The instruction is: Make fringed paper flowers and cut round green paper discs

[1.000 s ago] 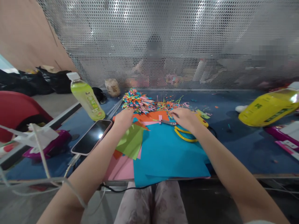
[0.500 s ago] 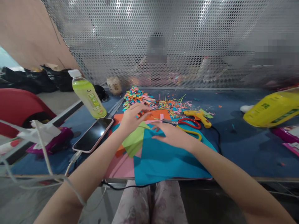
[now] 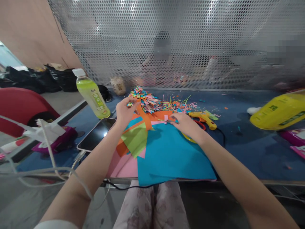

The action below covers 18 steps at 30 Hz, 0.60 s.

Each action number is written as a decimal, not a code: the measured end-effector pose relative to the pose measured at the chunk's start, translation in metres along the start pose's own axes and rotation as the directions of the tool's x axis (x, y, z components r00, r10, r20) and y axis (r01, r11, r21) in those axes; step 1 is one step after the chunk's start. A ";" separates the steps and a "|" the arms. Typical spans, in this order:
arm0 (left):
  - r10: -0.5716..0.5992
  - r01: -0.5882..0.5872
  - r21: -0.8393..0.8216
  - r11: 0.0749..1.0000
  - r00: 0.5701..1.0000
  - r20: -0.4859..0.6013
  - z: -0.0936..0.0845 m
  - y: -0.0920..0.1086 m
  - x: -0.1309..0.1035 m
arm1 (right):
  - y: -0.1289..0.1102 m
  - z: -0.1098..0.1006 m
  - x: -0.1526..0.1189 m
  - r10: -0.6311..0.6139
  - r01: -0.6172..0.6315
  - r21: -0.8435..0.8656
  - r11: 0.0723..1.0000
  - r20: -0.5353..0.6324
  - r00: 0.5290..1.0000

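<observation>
My left hand [image 3: 124, 111] pinches an orange paper strip [image 3: 144, 119] and holds it up beside a heap of cut coloured paper strips [image 3: 143, 97]. Fingers bent, my right hand [image 3: 187, 124] lies over the scissors [image 3: 167, 121], whose red and yellow handles show from under it. Beneath both hands lie paper sheets: a large blue sheet [image 3: 171, 156], a green sheet [image 3: 134, 140], a pink sheet [image 3: 124, 167] and an orange sheet [image 3: 162, 115]. A yellow glue gun [image 3: 205, 117] rests just right of my right hand.
A phone [image 3: 96, 135] on a white cable and a green drink bottle [image 3: 91, 93] are at the left. A yellow bag [image 3: 278, 109] lies at the right. A perforated metal screen [image 3: 166, 41] closes the table's back; a person sits behind it.
My left hand has picked up the orange strip and raised it toward the heap. My right hand has left the blue sheet and gone forward onto the scissors.
</observation>
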<state>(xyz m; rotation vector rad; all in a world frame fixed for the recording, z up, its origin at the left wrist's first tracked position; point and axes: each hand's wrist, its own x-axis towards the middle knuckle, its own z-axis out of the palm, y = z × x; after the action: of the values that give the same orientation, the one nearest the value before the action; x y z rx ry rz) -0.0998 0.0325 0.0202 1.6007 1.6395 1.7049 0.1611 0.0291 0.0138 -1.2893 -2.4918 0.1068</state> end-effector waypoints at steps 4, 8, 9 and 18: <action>-0.162 0.143 -0.189 0.972 0.983 -0.086 -0.003 -0.013 0.009 | 0.000 0.006 0.000 -0.002 0.003 -0.021 1.000 0.035 0.999; -0.315 0.314 -0.185 0.931 0.949 0.024 -0.008 -0.026 0.015 | -0.001 0.007 0.000 -0.022 0.024 -0.023 0.999 0.060 0.998; -0.301 0.300 -0.111 0.947 0.954 0.015 -0.009 -0.029 0.016 | 0.000 0.007 0.000 -0.024 0.026 -0.029 0.999 0.066 0.998; 0.030 -0.104 0.523 0.846 0.989 0.148 -0.009 -0.034 0.013 | -0.005 0.013 0.001 -0.148 0.148 -0.006 0.989 0.052 0.988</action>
<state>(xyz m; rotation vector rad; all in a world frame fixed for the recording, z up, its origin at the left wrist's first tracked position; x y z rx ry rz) -0.1269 0.0486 0.0006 1.9790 2.1291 1.1856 0.1524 0.0276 0.0030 -1.1140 -2.6253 0.0932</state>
